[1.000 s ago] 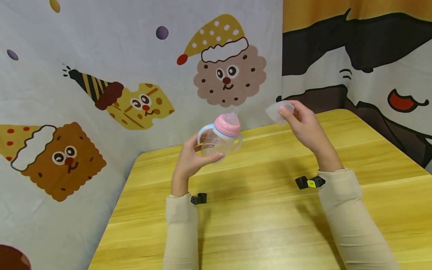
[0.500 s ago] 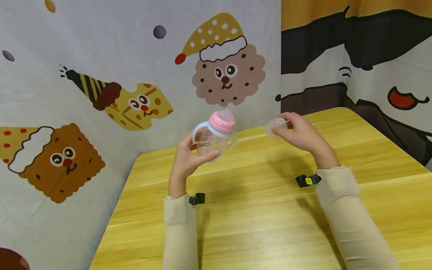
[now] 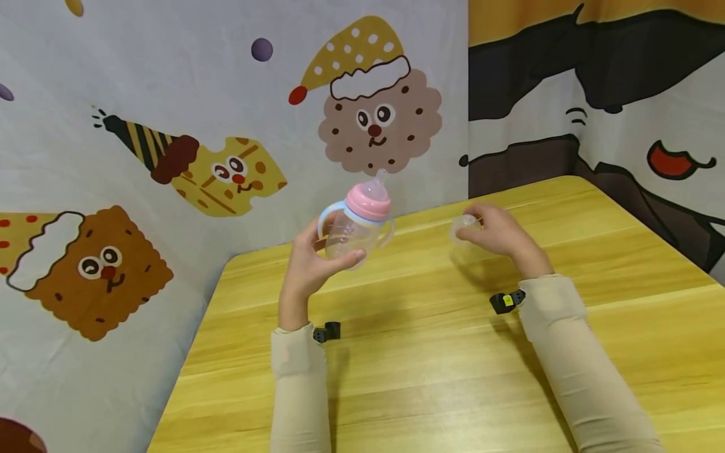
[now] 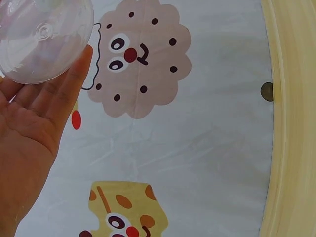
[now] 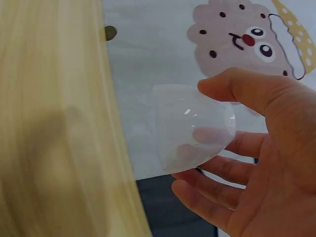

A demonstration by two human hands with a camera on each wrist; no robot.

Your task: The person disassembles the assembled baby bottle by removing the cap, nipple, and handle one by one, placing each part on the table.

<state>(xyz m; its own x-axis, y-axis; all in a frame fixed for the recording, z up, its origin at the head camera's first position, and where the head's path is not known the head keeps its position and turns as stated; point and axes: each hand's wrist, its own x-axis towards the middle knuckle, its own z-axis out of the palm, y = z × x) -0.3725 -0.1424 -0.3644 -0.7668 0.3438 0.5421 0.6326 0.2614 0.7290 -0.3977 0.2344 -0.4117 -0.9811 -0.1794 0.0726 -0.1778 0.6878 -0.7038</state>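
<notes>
A clear baby bottle [image 3: 352, 238] with a pink collar, a transparent nipple and pale blue side handles is held above the table, tilted slightly. My left hand [image 3: 308, 261] grips its body, thumb across the front. In the left wrist view the bottle's round base [image 4: 44, 47] fills the top left corner, over the fingers. My right hand [image 3: 501, 236] pinches a translucent dome-shaped bottle cap [image 3: 463, 230] between thumb and fingers, to the right of the bottle and apart from it. The right wrist view shows the cap [image 5: 187, 128] sideways, its wide rim facing the table.
Below both hands lies a wood-grain table [image 3: 419, 352]. Behind it hangs a white cloth [image 3: 198, 75] printed with cartoon biscuits and cheese, and a second printed cloth [image 3: 527, 160] covers the right side. Each wrist carries a small black camera [image 3: 328, 331].
My right hand has lowered the cap toward the table, turning its rim downward. The bottle in my left hand has shifted slightly left in view.
</notes>
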